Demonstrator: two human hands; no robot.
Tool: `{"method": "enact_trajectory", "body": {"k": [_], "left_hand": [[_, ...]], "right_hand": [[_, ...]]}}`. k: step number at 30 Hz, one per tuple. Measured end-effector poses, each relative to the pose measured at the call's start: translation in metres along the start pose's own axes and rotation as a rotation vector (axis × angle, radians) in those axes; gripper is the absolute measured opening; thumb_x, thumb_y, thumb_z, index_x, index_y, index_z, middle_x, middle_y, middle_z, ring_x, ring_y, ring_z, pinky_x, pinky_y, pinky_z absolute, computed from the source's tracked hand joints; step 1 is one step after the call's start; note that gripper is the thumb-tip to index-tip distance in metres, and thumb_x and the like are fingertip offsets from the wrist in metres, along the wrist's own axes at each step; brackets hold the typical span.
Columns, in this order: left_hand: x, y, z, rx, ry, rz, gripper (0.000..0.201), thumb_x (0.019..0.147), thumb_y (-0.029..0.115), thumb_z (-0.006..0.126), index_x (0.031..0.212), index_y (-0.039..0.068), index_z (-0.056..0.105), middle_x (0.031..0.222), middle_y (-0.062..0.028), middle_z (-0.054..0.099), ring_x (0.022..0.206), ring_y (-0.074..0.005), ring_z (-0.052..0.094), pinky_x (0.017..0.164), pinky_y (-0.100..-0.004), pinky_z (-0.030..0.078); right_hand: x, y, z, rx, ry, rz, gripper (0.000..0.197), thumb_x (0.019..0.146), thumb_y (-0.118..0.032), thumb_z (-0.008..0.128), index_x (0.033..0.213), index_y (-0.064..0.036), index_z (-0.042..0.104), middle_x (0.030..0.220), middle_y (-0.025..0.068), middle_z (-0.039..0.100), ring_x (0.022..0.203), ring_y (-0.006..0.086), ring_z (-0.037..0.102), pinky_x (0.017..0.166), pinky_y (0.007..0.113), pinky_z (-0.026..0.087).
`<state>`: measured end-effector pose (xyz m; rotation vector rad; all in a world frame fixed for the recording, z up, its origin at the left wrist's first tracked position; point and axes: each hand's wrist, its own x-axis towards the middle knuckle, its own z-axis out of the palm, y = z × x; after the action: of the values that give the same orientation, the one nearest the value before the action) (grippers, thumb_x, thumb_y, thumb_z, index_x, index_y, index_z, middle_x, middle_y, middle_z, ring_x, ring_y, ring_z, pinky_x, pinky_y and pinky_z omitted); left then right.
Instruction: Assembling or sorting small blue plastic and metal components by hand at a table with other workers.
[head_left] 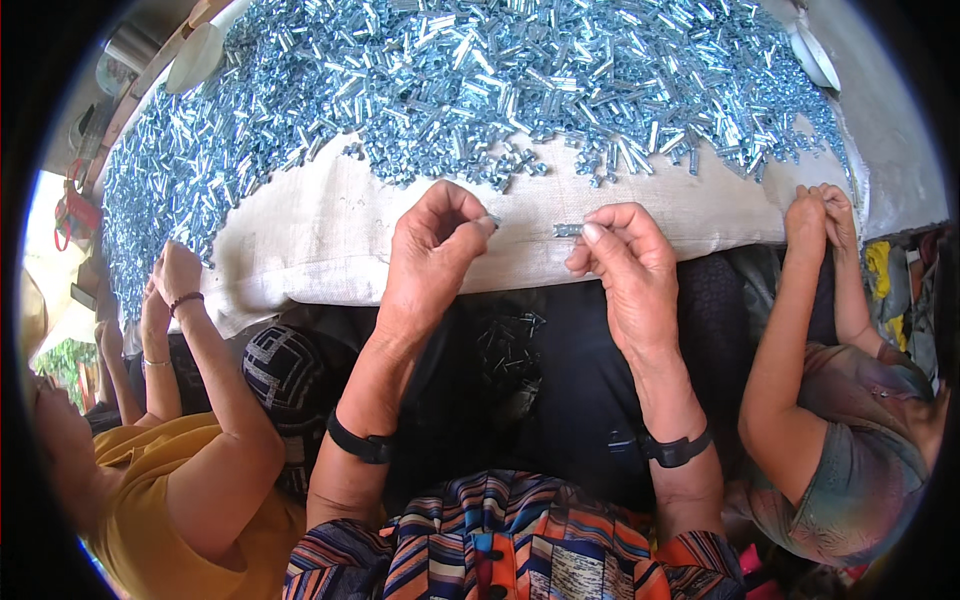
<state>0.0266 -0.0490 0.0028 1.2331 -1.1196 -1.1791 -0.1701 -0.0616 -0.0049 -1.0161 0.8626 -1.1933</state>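
Observation:
My left hand [430, 250] is closed in a pinch, thumb against forefinger, over the near edge of the pale cloth [330, 215]. A tiny grey metal piece [495, 219] peeks out at its fingertips, too small to make out further. To its right, my right hand [635, 265] pinches a short silvery metal tube [567, 230], which points left toward the other hand. A gap separates the two hands. Just beyond them spreads a broad heap of small bluish metal pieces [500, 80], some long and tube-like, others short and ring-like.
At left, a person in a yellow top has their hands [175, 275] at the heap's edge. Another person's hands [822, 212] meet at the right edge. White dishes [197, 58] [815, 55] sit at both far sides. Loose metal pieces [510, 345] lie below, between my knees.

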Motion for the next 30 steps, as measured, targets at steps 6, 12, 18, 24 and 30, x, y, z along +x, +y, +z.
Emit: {"method": "enact_trajectory", "body": {"k": [6, 12, 18, 24, 30], "left_hand": [[-0.021, 0.009, 0.012, -0.180, -0.071, -0.073, 0.014, 0.084, 0.005, 0.058, 0.098, 0.000, 0.061, 0.084, -0.0022, 0.061, 0.073, -0.0082, 0.056, 0.070, -0.0228, 0.045], [-0.025, 0.007, 0.011, -0.310, -0.144, -0.083, 0.011, 0.086, 0.006, 0.061, 0.096, 0.000, 0.060, 0.082, -0.0016, 0.060, 0.073, -0.0068, 0.056, 0.067, -0.0216, 0.046], [-0.032, 0.015, 0.006, -0.224, -0.254, -0.061, 0.011, 0.084, 0.005, 0.065, 0.092, 0.001, 0.058, 0.080, -0.0004, 0.059, 0.071, -0.0063, 0.054, 0.065, -0.0205, 0.044], [-0.042, 0.004, 0.003, -0.429, -0.598, -0.150, 0.017, 0.079, 0.004, 0.071, 0.088, 0.004, 0.057, 0.079, 0.0012, 0.057, 0.071, -0.0053, 0.051, 0.061, -0.0192, 0.040], [-0.045, 0.003, -0.002, -0.349, -0.525, -0.216, 0.019, 0.077, 0.009, 0.074, 0.087, 0.004, 0.059, 0.081, -0.0006, 0.058, 0.073, -0.0073, 0.053, 0.064, -0.0209, 0.042]], "right_hand": [[-0.011, 0.002, 0.015, 0.024, -0.043, 0.001, 0.003, 0.089, -0.004, 0.056, 0.092, -0.0021, 0.054, 0.074, 0.0036, 0.060, 0.067, 0.0092, 0.060, 0.063, 0.022, 0.048], [-0.014, -0.001, 0.015, 0.125, -0.113, 0.024, 0.005, 0.090, -0.006, 0.056, 0.092, -0.0019, 0.054, 0.072, 0.0049, 0.061, 0.066, 0.0101, 0.060, 0.063, 0.023, 0.049], [-0.020, -0.008, 0.003, 0.199, -0.229, 0.160, 0.007, 0.091, -0.009, 0.056, 0.089, -0.0020, 0.055, 0.071, 0.0047, 0.059, 0.062, 0.0105, 0.059, 0.059, 0.022, 0.049], [-0.030, -0.002, -0.004, 0.497, -0.554, 0.450, 0.010, 0.091, -0.013, 0.057, 0.087, -0.0035, 0.054, 0.071, 0.0044, 0.057, 0.057, 0.0100, 0.056, 0.052, 0.022, 0.047], [-0.021, -0.009, -0.007, 0.134, -0.554, 0.306, 0.013, 0.090, -0.015, 0.060, 0.088, -0.0019, 0.058, 0.072, 0.0025, 0.058, 0.062, 0.0084, 0.056, 0.058, 0.021, 0.046]]}}
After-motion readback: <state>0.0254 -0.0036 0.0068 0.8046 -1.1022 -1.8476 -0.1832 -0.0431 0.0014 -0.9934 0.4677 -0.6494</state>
